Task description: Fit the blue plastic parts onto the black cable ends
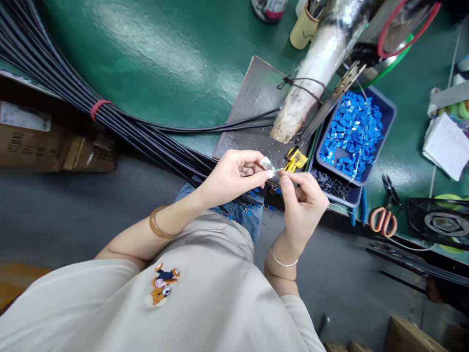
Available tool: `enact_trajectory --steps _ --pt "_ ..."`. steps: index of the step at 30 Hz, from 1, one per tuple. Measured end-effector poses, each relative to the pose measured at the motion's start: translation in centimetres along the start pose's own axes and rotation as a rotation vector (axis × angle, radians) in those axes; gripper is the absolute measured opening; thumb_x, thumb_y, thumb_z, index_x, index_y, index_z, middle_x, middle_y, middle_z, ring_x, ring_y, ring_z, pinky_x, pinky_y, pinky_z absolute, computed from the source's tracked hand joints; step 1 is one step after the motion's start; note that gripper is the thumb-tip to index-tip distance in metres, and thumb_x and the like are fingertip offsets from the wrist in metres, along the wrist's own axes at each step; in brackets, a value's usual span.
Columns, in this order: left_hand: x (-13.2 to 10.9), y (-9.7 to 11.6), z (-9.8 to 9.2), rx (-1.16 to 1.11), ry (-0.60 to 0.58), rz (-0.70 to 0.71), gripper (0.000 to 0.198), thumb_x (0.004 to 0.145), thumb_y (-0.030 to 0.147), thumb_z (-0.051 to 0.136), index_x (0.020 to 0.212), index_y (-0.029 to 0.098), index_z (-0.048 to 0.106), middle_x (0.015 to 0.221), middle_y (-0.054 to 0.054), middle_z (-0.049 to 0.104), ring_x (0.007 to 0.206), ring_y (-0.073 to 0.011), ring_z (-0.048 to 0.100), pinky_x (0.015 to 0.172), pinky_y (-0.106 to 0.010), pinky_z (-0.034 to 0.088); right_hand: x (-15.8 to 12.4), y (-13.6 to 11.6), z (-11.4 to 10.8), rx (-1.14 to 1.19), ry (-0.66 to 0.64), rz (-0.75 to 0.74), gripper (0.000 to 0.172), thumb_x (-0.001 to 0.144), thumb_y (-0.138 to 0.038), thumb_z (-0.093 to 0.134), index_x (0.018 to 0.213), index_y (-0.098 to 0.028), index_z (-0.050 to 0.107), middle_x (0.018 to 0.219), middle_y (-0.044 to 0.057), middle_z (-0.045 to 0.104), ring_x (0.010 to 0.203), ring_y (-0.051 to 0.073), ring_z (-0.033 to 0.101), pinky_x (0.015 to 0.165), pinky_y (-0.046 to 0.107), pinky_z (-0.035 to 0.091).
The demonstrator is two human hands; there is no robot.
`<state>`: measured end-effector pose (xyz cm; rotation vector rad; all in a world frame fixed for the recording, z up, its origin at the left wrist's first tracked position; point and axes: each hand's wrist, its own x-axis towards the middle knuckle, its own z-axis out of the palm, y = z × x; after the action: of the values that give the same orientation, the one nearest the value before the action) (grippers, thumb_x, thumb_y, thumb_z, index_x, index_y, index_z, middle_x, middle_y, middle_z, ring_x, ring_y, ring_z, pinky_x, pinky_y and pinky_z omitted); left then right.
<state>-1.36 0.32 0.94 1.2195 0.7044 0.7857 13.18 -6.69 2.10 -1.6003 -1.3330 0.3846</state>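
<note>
Left hand (pixel 230 176) is clamped on a small clear connector (pixel 266 163), thumb and forefinger. Right hand (pixel 302 200) is at 3 o'clock of it, fingertips (pixel 285 180) pinched together just under the connector's end. What they grip is too small to tell. Hands are near touching, held over the bench edge above the lap.

Yellow clip (pixel 296 159) sits just at 2 o'clock of the connector, on the edge of a grey plate (pixel 252 98). Bench (pixel 164 58) is glossy green. Black cables (pixel 73 88) run from 10 o'clock to under the left hand, bound by a red tie (pixel 98 106). A wrapped pipe (pixel 315 73) slants down from 1 o'clock onto the plate. The tray (pixel 388 110) of blue parts (pixel 348 132) is at 2 o'clock. Scissors (pixel 383 217) are at 3 o'clock of the right hand, well apart. Cardboard boxes (pixel 44 142) are at 9 o'clock, below the bench. Floor (pixel 73 215) is grey.
</note>
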Motion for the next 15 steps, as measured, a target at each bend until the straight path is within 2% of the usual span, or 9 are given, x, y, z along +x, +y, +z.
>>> enact_trajectory --steps 3,8,11,15 --pt "0.0 -0.2 0.3 0.077 0.006 0.052 0.012 0.081 0.022 0.066 0.078 0.011 0.062 0.068 0.000 0.061 0.060 -0.0061 0.054 0.057 -0.016 0.044 -0.1 0.8 0.3 0.116 -0.019 0.074 0.007 0.083 -0.026 0.069 0.086 -0.021 0.073 0.079 0.000 0.064 0.061 0.008 0.054 0.048 0.023 0.032" --pt "0.1 -0.6 0.7 0.313 0.066 0.198 0.011 0.081 0.021 0.066 0.075 0.012 0.063 0.067 0.001 0.058 0.058 -0.0058 0.047 0.054 -0.018 0.038 -0.3 1.3 0.4 0.165 0.017 0.137 0.007 0.081 -0.027 0.069 0.084 -0.020 0.072 0.080 0.001 0.062 0.067 0.009 0.058 0.051 0.022 0.039" --pt "0.0 -0.9 1.0 0.527 0.117 0.370 0.010 0.082 0.017 0.064 0.074 0.013 0.062 0.063 0.002 0.056 0.054 -0.0053 0.039 0.051 -0.020 0.032 -0.3 1.6 0.3 0.180 0.028 0.158 0.006 0.081 -0.025 0.068 0.083 -0.020 0.072 0.079 0.000 0.062 0.065 0.009 0.057 0.052 0.022 0.039" --pt "-0.1 -1.4 1.5 0.717 0.163 0.595 0.013 0.086 0.014 0.060 0.073 0.014 0.060 0.064 0.000 0.059 0.056 -0.0067 0.044 0.056 -0.020 0.037 -0.4 2.2 0.3 0.297 0.017 0.210 0.003 0.080 -0.022 0.069 0.081 -0.022 0.072 0.075 -0.002 0.060 0.059 0.006 0.052 0.050 0.020 0.037"
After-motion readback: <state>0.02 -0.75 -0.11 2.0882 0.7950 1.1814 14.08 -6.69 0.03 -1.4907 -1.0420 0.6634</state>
